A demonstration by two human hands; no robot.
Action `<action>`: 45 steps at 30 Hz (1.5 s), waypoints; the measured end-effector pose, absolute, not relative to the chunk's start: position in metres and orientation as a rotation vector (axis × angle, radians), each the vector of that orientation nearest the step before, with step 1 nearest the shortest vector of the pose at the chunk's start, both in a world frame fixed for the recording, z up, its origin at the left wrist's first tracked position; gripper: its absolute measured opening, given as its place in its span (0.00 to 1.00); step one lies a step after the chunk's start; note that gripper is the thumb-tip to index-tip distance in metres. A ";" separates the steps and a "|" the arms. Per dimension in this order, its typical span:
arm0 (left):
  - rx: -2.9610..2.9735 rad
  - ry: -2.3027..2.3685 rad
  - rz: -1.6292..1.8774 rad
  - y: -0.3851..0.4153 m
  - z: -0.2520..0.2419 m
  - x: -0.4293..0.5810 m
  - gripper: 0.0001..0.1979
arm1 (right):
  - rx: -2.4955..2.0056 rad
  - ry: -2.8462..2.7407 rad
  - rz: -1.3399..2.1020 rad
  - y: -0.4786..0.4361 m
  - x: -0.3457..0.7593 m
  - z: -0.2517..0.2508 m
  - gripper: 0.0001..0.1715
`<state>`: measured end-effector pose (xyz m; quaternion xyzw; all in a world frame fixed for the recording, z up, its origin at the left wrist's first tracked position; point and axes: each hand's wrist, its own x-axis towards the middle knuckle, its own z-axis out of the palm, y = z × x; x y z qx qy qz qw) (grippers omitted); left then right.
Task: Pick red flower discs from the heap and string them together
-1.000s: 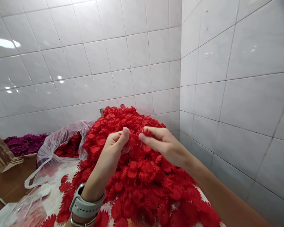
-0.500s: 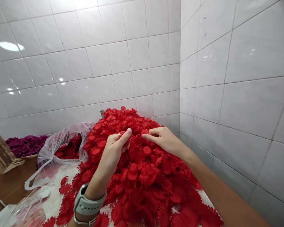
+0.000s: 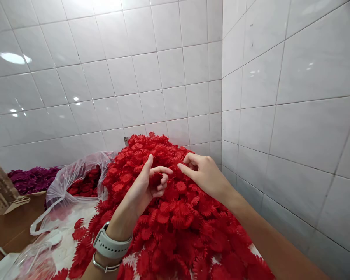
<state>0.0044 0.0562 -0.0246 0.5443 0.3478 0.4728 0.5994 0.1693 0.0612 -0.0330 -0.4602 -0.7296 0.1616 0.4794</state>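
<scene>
A large heap of red artificial flower heads (image 3: pixel 175 217) with fringed petals fills the middle. Over its upper part is my left hand (image 3: pixel 150 182), thumb raised and forefinger stretched to the right, the other fingers loosely curled; I see nothing held in it. Just to the right, my right hand (image 3: pixel 202 171) has thumb and forefinger drawn close in a pinch. Whatever lies between those fingertips cannot be told apart from the red flowers behind. A pale watch (image 3: pixel 112 244) and a metal bracelet (image 3: pixel 105 265) are on my left wrist.
Left of the heap lies an open clear plastic bag (image 3: pixel 62 186) with darker red flowers inside. Purple flowers (image 3: pixel 32 178) sit in a cardboard box (image 3: pixel 23 221) at far left. White tiled walls (image 3: pixel 175 66) meet in a corner behind and to the right.
My left hand has gone from a closed grip on red flower petals to spread thumb and forefinger. My right hand has barely moved, its pinch much the same.
</scene>
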 end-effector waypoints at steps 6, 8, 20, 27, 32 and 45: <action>1.028 0.781 1.166 0.058 -0.023 0.003 0.24 | -1.169 -1.782 0.208 0.063 0.165 -0.036 0.09; 1.098 0.805 1.203 0.057 -0.026 0.005 0.23 | -0.961 -1.776 0.318 0.056 0.158 -0.037 0.12; 1.761 0.946 1.448 0.039 -0.029 0.014 0.18 | -0.626 -1.761 0.899 0.047 0.147 -0.042 0.18; 1.942 0.818 1.272 0.018 -0.011 0.000 0.11 | -0.346 -1.617 0.971 0.040 0.159 -0.034 0.21; 1.914 0.777 1.392 0.013 -0.013 0.003 0.10 | -0.211 -1.638 1.038 0.039 0.160 -0.035 0.20; 1.857 0.714 1.428 0.018 -0.012 0.006 0.08 | -0.249 -1.661 1.102 0.041 0.168 -0.028 0.14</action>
